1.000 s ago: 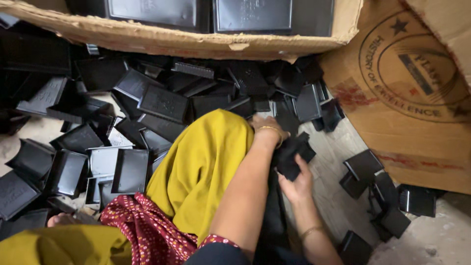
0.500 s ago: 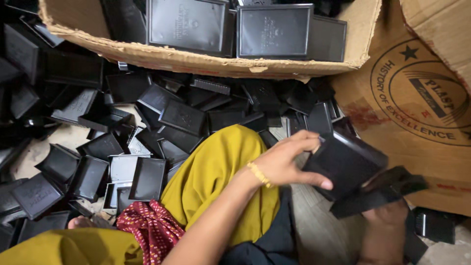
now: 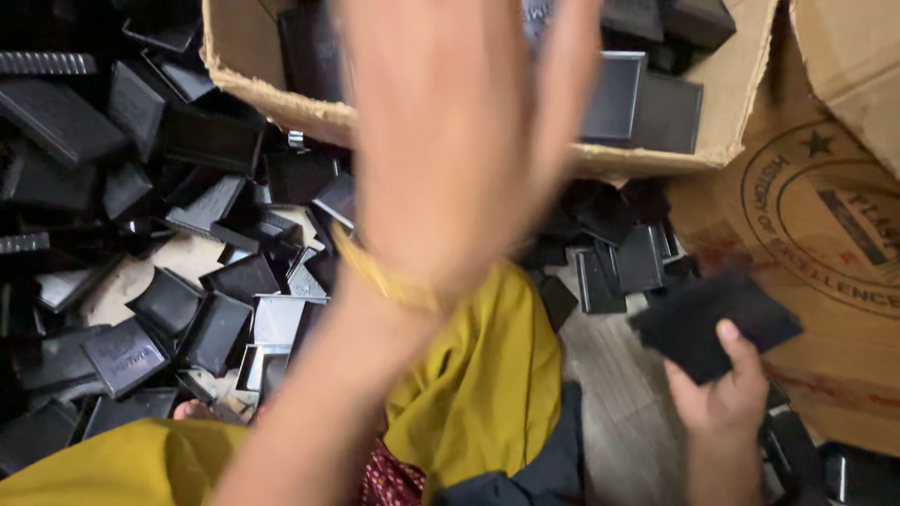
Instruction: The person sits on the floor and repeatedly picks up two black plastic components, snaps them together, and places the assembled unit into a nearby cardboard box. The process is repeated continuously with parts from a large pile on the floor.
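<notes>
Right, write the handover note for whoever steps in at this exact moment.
Left hand: raised, open and empty, blurred, in front of the cardboard box.
Right hand: holds one flat black tray low at the right.
Done: several black trays lie in the box.
Left: a large heap of loose black trays on the floor at the left, plus a few between the box and the right hand.

Matt black plastic trays [image 3: 216, 328] heaped left, some faintly shiny on their flat faces. Far box [image 3: 722, 141] is rough brown cardboard, torn and fuzzy at the rim. Soft mustard cloth [image 3: 487, 384] drapes near. The right hand [image 3: 722, 403] grips one dull black plastic piece [image 3: 712, 323].
</notes>
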